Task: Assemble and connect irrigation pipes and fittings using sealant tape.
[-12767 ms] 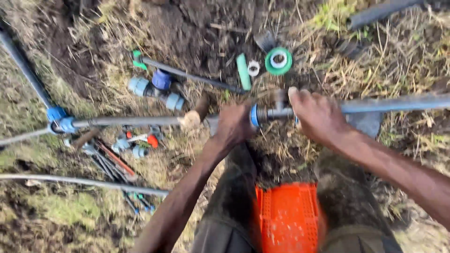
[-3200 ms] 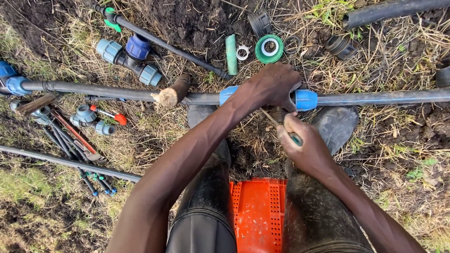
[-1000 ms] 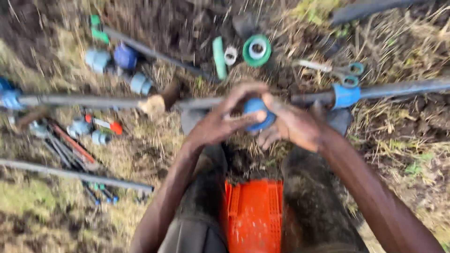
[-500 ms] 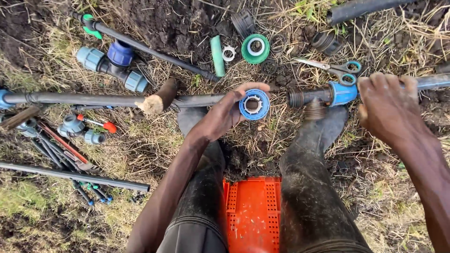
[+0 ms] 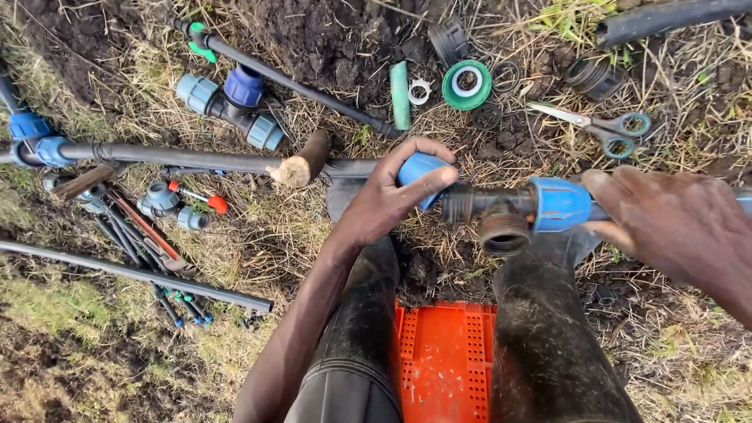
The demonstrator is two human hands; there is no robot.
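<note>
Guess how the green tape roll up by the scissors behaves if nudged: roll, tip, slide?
The green tape roll lies flat on its face among dirt and dry grass, so it probably slides or snags rather than rolls. It looks like a thin ring with a white core, so likely light. Stood on edge it could roll, though the rough ground near the scissors would likely stop it.

We see the tee fitting (image 5: 501,211) between our left hand (image 5: 388,196) and right hand (image 5: 677,223), scissors (image 5: 599,125) behind the right hand, tape roll (image 5: 467,84) behind the fitting, crate (image 5: 444,360) between our boots, tools (image 5: 149,235) far left.
</note>
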